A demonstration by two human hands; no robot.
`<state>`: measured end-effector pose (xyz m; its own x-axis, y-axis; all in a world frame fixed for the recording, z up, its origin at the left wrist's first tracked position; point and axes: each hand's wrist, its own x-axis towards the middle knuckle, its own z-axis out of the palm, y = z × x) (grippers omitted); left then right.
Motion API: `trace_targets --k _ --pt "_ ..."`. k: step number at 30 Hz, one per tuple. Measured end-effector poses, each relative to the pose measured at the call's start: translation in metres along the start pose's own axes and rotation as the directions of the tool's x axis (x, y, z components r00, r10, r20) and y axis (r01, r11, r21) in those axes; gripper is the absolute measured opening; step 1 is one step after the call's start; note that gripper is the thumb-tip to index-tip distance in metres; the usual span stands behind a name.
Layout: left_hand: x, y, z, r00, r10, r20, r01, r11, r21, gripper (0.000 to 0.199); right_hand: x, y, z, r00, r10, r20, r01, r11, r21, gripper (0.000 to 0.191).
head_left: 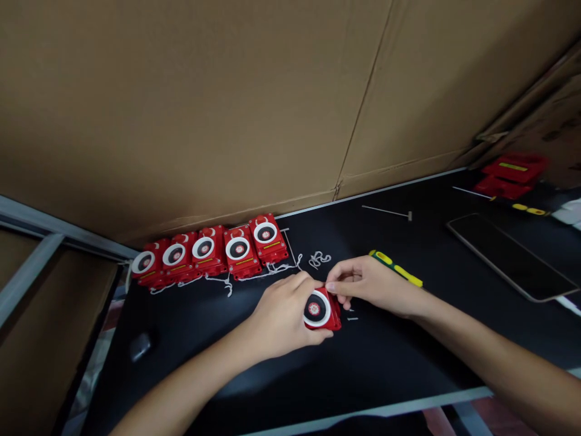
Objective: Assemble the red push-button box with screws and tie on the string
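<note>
My left hand (279,318) is wrapped round a red plastic box (335,312) with a white ring and a black disc on its face, holding it on the black table. At the box's upper corner, thumb and fingertips of my right hand (363,280) are pinched together; whatever they hold is too small to make out. Just right of the box lies a small screw (353,318). Behind my right hand rests a yellow and green screwdriver handle (411,277), partly hidden by it.
Several similar red boxes (237,248) with white cords stand in a row along the cardboard wall (227,109). A bundled cord (319,260) lies nearby. To the right are a thin metal rod (385,211), a phone (511,257) and more red parts (512,172). A small dark object (140,347) sits at left.
</note>
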<state>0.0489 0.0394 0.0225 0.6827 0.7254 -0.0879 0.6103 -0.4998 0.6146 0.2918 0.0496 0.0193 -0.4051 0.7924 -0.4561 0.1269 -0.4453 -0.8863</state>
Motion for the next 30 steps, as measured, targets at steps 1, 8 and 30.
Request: trace_targets --k 1,8,30 --pt "0.000 0.000 0.000 1.000 0.001 0.003 -0.001 1.000 0.001 0.059 0.000 0.001 0.001 1.000 -0.001 -0.005 0.001 1.000 0.004 0.049" --pt "0.000 0.000 0.002 1.000 -0.013 0.025 0.013 1.000 -0.027 0.061 0.005 0.007 0.004 0.999 -0.017 -0.040 0.018 0.999 0.029 0.056" --pt "0.001 -0.005 0.005 1.000 -0.026 -0.003 0.026 0.998 -0.057 0.064 0.008 0.022 0.010 1.000 -0.006 -0.003 0.006 1.000 0.006 0.070"
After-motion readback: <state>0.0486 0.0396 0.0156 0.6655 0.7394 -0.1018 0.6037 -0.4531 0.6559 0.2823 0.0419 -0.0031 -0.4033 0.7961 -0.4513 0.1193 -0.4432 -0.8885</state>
